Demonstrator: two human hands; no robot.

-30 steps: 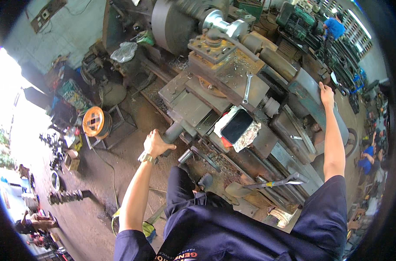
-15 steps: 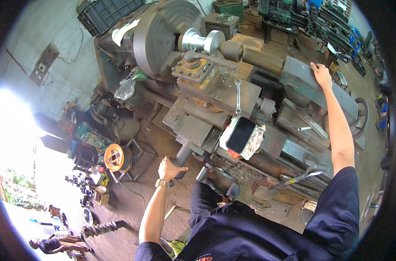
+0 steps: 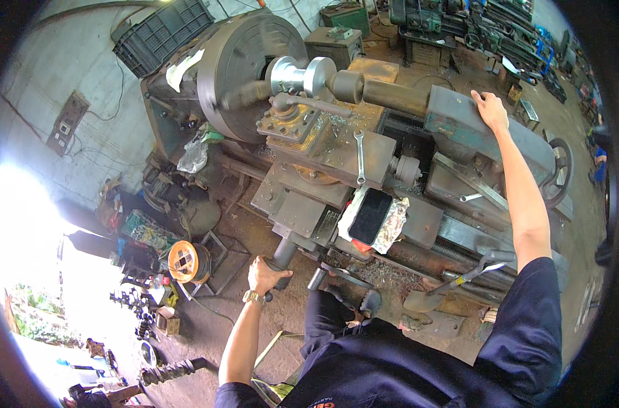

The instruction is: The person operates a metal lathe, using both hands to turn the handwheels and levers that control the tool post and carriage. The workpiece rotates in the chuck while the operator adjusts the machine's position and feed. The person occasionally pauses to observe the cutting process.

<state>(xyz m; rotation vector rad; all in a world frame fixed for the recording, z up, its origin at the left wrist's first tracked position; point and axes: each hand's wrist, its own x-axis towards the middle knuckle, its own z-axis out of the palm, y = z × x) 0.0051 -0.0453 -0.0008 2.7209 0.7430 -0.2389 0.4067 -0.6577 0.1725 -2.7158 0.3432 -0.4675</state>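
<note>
My left hand [image 3: 265, 275], with a watch at the wrist, is closed round the handle at the end of the lathe's cross-slide shaft [image 3: 283, 253]. Far to the right, my right hand [image 3: 492, 110] lies on top of the tailstock [image 3: 483, 136], fingers loosely stretched. A shiny spool-shaped metal workpiece [image 3: 289, 76] sits between the big chuck [image 3: 238, 71], blurred as if spinning, and the tailstock's centre [image 3: 348, 86]. In front of it stands the tool post [image 3: 290, 128] with its lever. On the slide lies a wrench [image 3: 360, 158] among metal chips.
A black phone [image 3: 373, 216] rests on a whitish cloth [image 3: 398, 221] on the carriage. A second small wrench [image 3: 470, 198] lies by the tailstock. An orange reel [image 3: 189, 261] and a crate-like box stand on the floor at left. A shovel-like tool [image 3: 425, 299] leans near my right leg.
The whole view has shifted slightly, moving the lathe a little left in it. Both hands keep their places on the handle and the tailstock. The chuck's blur persists.
</note>
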